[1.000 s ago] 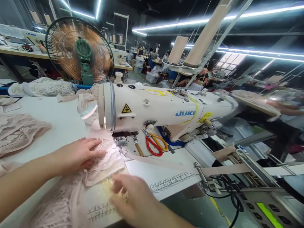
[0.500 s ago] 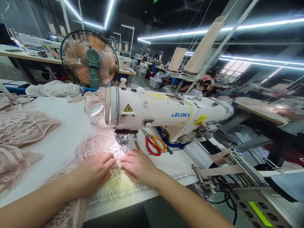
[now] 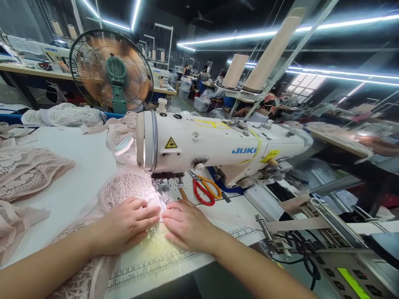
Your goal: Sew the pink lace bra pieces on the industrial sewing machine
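Note:
A pale pink lace bra (image 3: pixel 126 189) lies on the white table, its lit edge running under the needle area of the white JUKI sewing machine (image 3: pixel 187 143). My left hand (image 3: pixel 127 226) rests on the near edge of the lace, fingers bent and together, pressing the fabric. Close beside it, my right hand (image 3: pixel 188 226) has its fingers curled on the same edge, just in front of the presser foot. The fingertips of both hands nearly meet. A pale elastic band (image 3: pixel 230 216) runs from the right toward my right hand. What lies under the fingers is partly hidden.
Scissors with red and orange handles (image 3: pixel 207 189) lie right of the needle. More lace pieces (image 3: pixel 31 166) are piled at the left. A printed ruler (image 3: pixel 149 263) follows the front edge. A metal band feeder (image 3: pixel 299 224) stands right; a fan (image 3: pixel 116 68) stands behind.
My left hand's fingers have moved slightly right and now lie flatter on the lace, closer to my right hand. The fabric has shifted little. The camera view has tilted slightly.

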The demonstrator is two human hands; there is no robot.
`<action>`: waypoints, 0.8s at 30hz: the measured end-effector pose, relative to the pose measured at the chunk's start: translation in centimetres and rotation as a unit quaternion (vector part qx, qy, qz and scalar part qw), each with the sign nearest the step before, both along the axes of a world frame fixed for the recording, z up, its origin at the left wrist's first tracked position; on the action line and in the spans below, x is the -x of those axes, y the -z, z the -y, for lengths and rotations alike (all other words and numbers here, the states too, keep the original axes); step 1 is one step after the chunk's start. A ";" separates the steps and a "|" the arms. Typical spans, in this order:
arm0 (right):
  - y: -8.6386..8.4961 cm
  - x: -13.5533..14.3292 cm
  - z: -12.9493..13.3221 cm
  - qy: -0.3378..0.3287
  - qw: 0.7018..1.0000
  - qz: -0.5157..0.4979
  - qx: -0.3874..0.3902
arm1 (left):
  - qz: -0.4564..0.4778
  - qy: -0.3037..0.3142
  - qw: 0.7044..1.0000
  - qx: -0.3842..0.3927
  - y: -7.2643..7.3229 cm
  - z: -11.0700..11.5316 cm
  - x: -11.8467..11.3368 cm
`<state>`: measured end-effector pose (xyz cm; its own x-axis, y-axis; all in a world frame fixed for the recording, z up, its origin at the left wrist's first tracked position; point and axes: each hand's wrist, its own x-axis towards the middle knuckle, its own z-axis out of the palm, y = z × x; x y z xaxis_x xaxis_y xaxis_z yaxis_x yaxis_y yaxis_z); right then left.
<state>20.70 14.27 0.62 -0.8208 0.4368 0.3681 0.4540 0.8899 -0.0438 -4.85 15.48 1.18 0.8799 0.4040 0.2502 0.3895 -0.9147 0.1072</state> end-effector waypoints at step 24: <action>-0.6 2.9 -3.4 0.120 0.989 0.025 -0.082 | 0.021 0.061 0.994 -0.089 -0.4 -7.4 1.7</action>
